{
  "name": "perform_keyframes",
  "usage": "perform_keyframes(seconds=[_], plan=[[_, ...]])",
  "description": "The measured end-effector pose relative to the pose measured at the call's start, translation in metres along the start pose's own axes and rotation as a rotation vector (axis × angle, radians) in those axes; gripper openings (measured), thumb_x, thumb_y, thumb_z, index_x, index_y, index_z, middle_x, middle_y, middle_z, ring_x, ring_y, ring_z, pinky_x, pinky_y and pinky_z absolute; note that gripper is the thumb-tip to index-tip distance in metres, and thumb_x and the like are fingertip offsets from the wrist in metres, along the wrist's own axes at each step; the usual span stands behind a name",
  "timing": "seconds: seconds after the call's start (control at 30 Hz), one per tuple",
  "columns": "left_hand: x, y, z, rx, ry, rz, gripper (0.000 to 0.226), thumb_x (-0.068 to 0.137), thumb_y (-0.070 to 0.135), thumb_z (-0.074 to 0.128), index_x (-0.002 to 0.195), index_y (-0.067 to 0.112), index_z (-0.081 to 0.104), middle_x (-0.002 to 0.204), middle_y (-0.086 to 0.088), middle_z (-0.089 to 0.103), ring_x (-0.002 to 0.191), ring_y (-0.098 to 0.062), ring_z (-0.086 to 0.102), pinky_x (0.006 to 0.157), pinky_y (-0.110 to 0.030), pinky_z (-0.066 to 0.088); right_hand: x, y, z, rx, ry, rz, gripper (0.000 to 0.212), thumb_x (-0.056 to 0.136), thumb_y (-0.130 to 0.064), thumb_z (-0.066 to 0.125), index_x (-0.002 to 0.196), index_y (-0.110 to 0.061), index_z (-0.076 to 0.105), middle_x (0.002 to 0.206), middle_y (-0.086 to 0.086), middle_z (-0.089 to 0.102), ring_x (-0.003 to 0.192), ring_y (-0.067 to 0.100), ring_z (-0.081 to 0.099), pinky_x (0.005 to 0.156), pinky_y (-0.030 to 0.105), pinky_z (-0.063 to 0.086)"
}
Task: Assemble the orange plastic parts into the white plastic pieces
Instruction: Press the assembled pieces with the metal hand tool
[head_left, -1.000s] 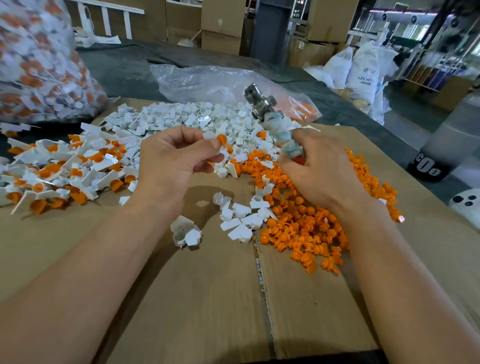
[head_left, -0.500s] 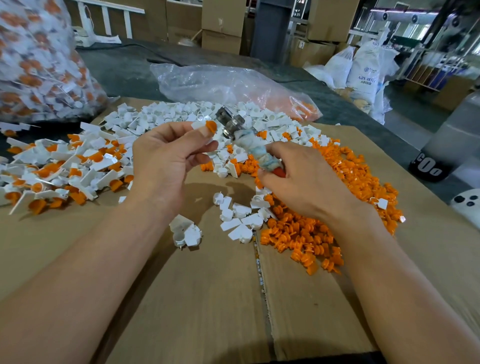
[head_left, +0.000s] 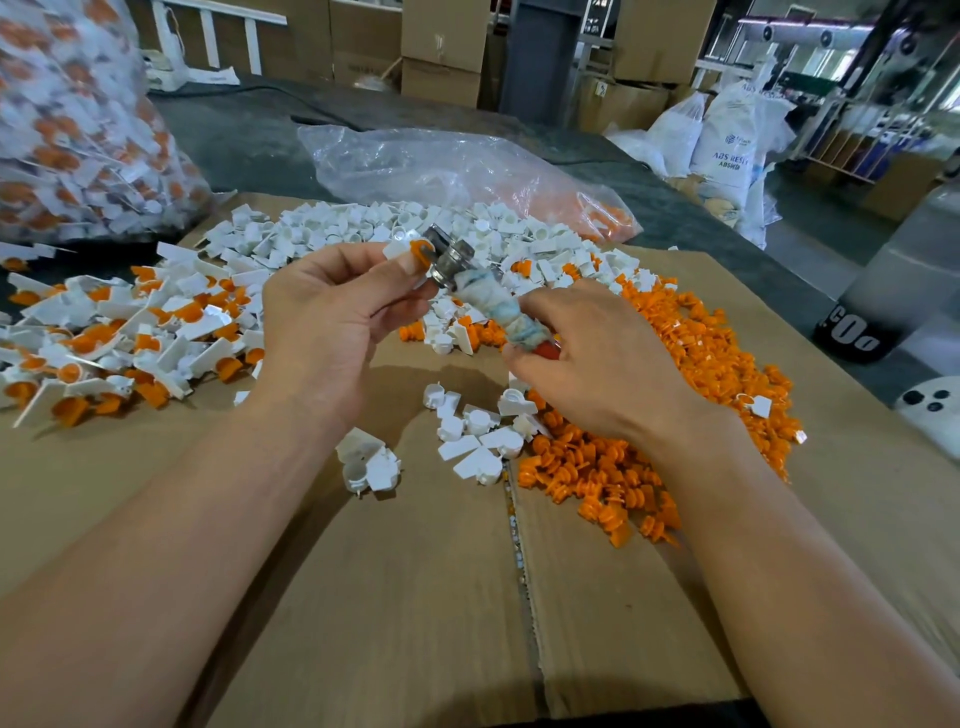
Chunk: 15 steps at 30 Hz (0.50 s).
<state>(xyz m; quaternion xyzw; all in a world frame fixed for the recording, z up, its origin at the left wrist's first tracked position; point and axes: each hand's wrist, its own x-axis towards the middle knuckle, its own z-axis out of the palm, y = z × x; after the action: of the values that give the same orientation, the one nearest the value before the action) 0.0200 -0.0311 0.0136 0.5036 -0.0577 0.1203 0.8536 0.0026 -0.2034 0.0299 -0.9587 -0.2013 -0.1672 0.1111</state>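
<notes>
Handle end of tool (head_left: 496, 306) hidden in right hand (head_left: 608, 369).

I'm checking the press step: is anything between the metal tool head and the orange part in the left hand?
Nothing visible does. The left hand pinches the white piece and orange part together, and the tool in the right hand has its metal head right against that part.

One left hand (head_left: 332, 312), one right hand (head_left: 597, 364), one wrapped tool (head_left: 483, 293), two plastic bags (head_left: 78, 130) (head_left: 441, 166); orange parts (head_left: 597, 478) and white pieces (head_left: 363, 223) uncountable.
</notes>
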Motion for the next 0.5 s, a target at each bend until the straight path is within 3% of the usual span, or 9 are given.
perform_keyframes(seconds=[0.1,0.2,0.37,0.5], plan=[[-0.0005,-0.0003,-0.0006,-0.001,0.002,-0.008,0.007,0.055,0.012,0.07,0.055,0.013,0.063,0.057,-0.001,0.067,0.057,-0.013,0.067,0.052,-0.016,0.051,-0.0007,-0.0007,0.0009,0.021,-0.026,0.019,0.013,0.086,-0.03,0.052,0.079,-0.025,0.042,0.065,-0.013,0.039,0.063,0.01,0.035,0.054,0.016,0.026],[-0.0009,-0.0004,-0.0007,0.013,-0.019,-0.014,0.008,0.054,0.013,0.07,0.048,0.016,0.066,0.056,0.001,0.066,0.056,-0.012,0.067,0.053,-0.016,0.051,-0.0015,-0.0014,0.0004,0.038,-0.042,0.029,0.012,0.085,-0.028,0.052,0.08,-0.024,0.042,0.063,-0.012,0.039,0.059,0.005,0.039,0.052,0.019,0.027],[-0.0007,0.0003,-0.001,0.041,-0.037,-0.033,0.004,0.056,0.013,0.068,0.054,0.012,0.064,0.054,0.001,0.066,0.054,-0.011,0.066,0.051,-0.016,0.05,-0.0019,-0.0016,0.0011,0.156,-0.076,0.061,0.013,0.084,-0.022,0.053,0.078,-0.021,0.042,0.061,-0.007,0.042,0.055,0.011,0.038,0.048,0.028,0.028],[-0.0014,-0.0004,-0.002,0.109,-0.017,-0.058,0.017,0.066,0.01,0.069,0.051,0.016,0.064,0.052,0.003,0.064,0.052,-0.012,0.066,0.045,-0.017,0.05,-0.0014,-0.0018,0.0018,0.208,-0.12,0.079,0.02,0.083,-0.02,0.053,0.074,-0.027,0.037,0.061,-0.004,0.044,0.054,0.013,0.038,0.048,0.03,0.029]])
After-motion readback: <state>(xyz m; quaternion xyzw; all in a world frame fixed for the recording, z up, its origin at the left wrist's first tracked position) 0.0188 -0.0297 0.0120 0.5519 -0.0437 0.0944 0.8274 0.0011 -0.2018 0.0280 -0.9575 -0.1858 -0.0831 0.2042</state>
